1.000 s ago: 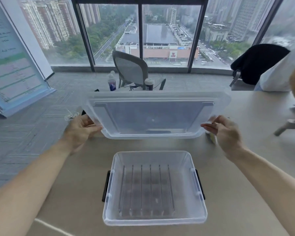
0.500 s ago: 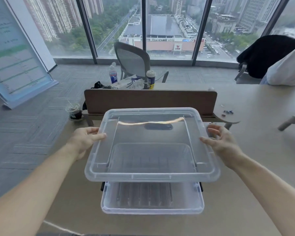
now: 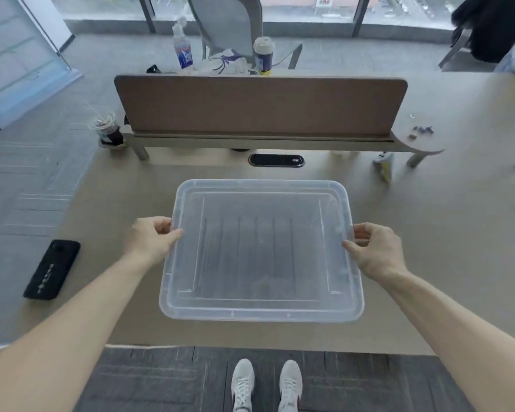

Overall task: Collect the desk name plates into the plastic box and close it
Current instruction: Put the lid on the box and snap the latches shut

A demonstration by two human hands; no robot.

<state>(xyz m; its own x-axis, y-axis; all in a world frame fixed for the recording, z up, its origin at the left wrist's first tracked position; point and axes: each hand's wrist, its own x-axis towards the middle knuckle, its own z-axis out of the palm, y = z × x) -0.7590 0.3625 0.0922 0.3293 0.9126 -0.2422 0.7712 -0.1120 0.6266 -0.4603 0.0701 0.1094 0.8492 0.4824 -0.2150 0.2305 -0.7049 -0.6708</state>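
A clear plastic lid (image 3: 260,304) lies level over the clear plastic box, which shows only faintly through it as ribbed lines (image 3: 250,251). My left hand (image 3: 150,239) grips the lid's left edge, thumb on top. My right hand (image 3: 375,248) grips the lid's right edge the same way. The box stands on the beige desk (image 3: 443,233) near its front edge. Several upright strips show dimly inside the box; I cannot tell whether they are name plates. No name plate is plainly visible on the desk.
A black phone (image 3: 52,269) lies at the desk's left edge. A brown divider panel (image 3: 259,104) stands behind the box, with a black cable port (image 3: 276,160) before it. An iced drink cup (image 3: 107,129), bottles and a small yellow packet (image 3: 384,166) sit further back.
The lid came down from raised and tilted in front of me to level over the box. My view tipped downward, bringing my shoes and the phone into sight.
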